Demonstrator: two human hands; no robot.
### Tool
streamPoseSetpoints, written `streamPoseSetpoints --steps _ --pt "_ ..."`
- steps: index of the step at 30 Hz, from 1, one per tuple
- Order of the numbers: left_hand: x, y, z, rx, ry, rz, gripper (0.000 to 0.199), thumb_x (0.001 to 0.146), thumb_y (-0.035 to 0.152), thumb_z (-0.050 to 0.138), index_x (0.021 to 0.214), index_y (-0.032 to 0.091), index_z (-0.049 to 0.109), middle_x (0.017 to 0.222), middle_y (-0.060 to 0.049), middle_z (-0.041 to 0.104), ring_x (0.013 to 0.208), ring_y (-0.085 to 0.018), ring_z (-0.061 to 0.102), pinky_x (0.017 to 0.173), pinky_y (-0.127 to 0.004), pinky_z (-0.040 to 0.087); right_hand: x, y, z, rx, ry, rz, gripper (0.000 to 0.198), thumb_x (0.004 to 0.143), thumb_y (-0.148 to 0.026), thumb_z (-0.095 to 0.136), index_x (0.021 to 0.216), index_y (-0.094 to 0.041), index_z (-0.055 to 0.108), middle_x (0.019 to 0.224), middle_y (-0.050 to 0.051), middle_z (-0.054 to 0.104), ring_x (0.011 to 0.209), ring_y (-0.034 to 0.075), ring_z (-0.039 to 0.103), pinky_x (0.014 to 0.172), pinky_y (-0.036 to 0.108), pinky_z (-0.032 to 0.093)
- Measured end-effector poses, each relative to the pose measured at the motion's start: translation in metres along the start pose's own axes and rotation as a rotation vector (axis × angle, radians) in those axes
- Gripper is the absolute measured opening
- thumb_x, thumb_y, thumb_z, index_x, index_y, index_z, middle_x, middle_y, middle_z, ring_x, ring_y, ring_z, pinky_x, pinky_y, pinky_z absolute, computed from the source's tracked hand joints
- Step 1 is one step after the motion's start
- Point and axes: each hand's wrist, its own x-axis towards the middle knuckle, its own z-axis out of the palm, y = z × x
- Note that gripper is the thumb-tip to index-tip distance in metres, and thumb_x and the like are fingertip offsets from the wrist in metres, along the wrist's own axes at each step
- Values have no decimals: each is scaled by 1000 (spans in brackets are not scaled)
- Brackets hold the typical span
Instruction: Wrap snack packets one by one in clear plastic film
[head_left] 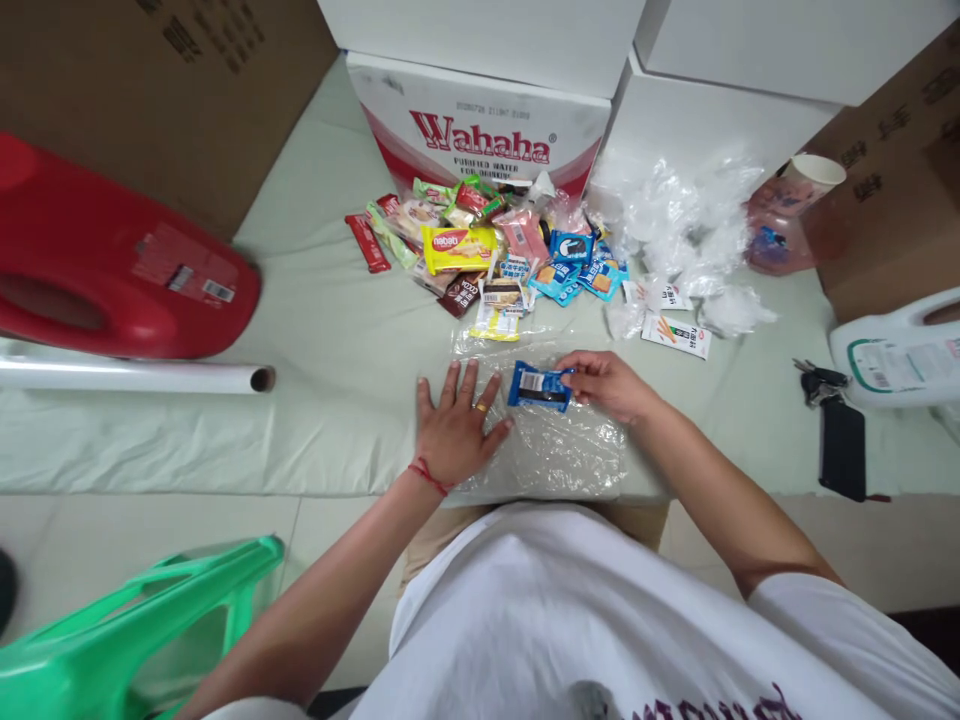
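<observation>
My right hand (606, 386) pinches the right end of a small blue snack packet (541, 387), its barcode side facing up. Under the packet, a clear plastic bag (574, 450) is spread flat at the table's front edge. My left hand (456, 428) lies palm down with fingers spread, on or against the bag's left side; it holds nothing. Just beyond both hands sits a heap of wrapped snacks, among them a yellow wafer packet (459, 248), a brown cocoa packet (459, 294) and a blue-and-black packet (572, 248).
Behind the snacks stands a Wahaha carton (480, 110). Crumpled clear bags (667, 220) and a paper cup (814, 178) are at the back right. A red jug (112, 250) and a film roll (135, 376) lie left; a white bottle (900, 350) and keys (821, 382) lie right.
</observation>
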Motion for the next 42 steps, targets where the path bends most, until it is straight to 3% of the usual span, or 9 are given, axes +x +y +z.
streamPoseSetpoints --steps 7,18,21,24,28,33,36,39,42 --pt "-8 -11 -4 -49 18 -1 67 108 50 39 171 28 28 176 -15 28 163 -36 31 128 -74 -13 8 31 -6 -116 28 23 41 75 -47 81 102 -18 72 54 -8 57 44 9 49 46 21 39" --pt "-9 -10 -5 -48 25 -14 71 108 52 41 171 24 27 176 -17 27 163 -36 32 126 -74 -16 7 12 4 13 -8 36 43 75 -49 81 103 -18 71 53 -9 48 44 8 35 43 22 23" --pt "-9 -10 -4 -45 27 -16 71 107 51 41 171 24 27 176 -18 27 163 -37 32 127 -75 -15 8 14 11 -216 -8 13 31 83 -45 72 99 -18 73 55 -7 51 49 11 41 49 24 31" --pt "-9 -10 -5 -52 25 -17 70 107 52 41 171 24 28 176 -17 27 163 -37 32 127 -74 -14 2 13 18 -670 124 -97 20 90 -33 63 98 -19 75 77 2 70 68 16 59 65 27 42" --pt "-9 -11 -6 -75 30 -11 70 107 52 43 171 25 29 175 -17 29 162 -37 34 127 -75 -14 -2 -5 12 -1072 240 -147 29 97 -40 64 113 -21 77 91 8 78 78 22 66 72 32 45" --pt "-9 -11 -6 -81 35 -11 70 107 52 44 170 24 30 175 -17 29 162 -37 33 127 -75 -16 54 -44 -35 -1125 495 -190 29 100 -40 56 104 -20 77 96 12 78 85 28 69 80 39 51" --pt "-9 -11 -6 -79 29 -11 69 108 52 43 170 24 31 175 -17 29 163 -36 33 127 -74 -16 108 -62 -63 -1174 677 -280 42 96 -38 61 131 -17 69 127 19 71 107 35 67 91 46 53" --pt "-10 -11 -7 -81 24 -16 70 107 53 43 169 24 32 175 -17 30 162 -37 33 127 -74 -14 149 -72 -74 -1308 540 -328 65 90 -40 72 148 -16 58 148 22 57 120 37 61 96 48 52" --pt "-10 -11 -7 -78 27 -26 69 107 53 44 170 26 31 175 -16 31 162 -36 34 128 -73 -13 162 -79 -71 -1405 430 -276 53 91 -34 70 141 -15 64 139 22 63 115 36 62 95 47 51"
